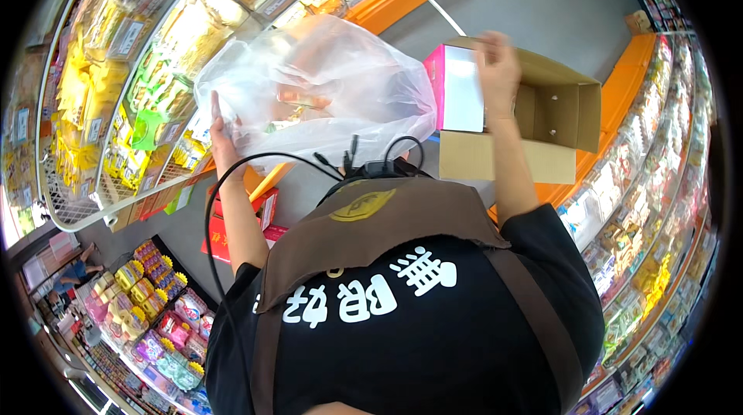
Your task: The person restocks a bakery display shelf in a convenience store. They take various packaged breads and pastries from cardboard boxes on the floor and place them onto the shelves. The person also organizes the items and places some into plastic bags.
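A large translucent plastic bag (360, 78) is spread before me, with a few orange and green packets (302, 98) showing through its film. My left hand (225, 139) holds the bag near its left edge, some fingers partly veiled by the plastic. To the right stands an open cardboard box (563, 107), brown inside, with a pink and white part at its left end and a flap folded out towards me. Over that left end is my right hand (499, 69), blurred and with bent fingers. Whether it grips anything is hidden.
Shelves of packaged snacks (168, 55) with a white wire rim (87, 223) curve along the left. More stocked shelves (633, 241) line the right. Red cartons (220, 238) sit on the grey floor below my left arm. A black cable (212, 252) crosses that forearm.
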{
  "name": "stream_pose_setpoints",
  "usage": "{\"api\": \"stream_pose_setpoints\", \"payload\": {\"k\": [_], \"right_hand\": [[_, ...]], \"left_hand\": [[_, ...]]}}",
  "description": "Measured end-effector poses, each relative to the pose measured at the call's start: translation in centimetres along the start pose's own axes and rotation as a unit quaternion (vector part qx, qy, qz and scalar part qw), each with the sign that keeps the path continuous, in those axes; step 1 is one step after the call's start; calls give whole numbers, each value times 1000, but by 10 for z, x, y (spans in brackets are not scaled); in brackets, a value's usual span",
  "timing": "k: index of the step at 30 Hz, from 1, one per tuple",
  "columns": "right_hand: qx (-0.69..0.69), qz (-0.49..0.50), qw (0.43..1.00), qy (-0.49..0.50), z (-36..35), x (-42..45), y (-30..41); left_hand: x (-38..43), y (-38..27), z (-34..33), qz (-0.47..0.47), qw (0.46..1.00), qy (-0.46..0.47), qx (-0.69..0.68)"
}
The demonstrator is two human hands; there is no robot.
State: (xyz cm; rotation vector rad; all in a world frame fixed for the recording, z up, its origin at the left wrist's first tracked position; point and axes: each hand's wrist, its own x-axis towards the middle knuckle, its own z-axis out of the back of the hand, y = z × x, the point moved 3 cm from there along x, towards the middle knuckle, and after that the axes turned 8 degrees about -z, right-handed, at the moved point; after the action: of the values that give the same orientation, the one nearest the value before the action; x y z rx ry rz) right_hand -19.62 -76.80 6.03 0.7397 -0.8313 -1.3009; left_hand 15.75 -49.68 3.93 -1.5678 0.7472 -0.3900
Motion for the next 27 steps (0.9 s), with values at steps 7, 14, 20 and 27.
{"api": "stream_pose_setpoints", "payload": {"k": [7,14,20,27], "right_hand": [[-218,-412,839,281,14,9,-277],[-192,-512,775,318,-16,20,-326],[-90,-462,852,227,-2,8,-287],[180,-515,774,322,26,4,-261]], "left_hand": [[-5,41,6,51,998,-31,-12],[-7,61,19,59,997,-23,39],[-11,51,-7,103,990,-55,84],[11,75,11,67,996,-59,13]]}}
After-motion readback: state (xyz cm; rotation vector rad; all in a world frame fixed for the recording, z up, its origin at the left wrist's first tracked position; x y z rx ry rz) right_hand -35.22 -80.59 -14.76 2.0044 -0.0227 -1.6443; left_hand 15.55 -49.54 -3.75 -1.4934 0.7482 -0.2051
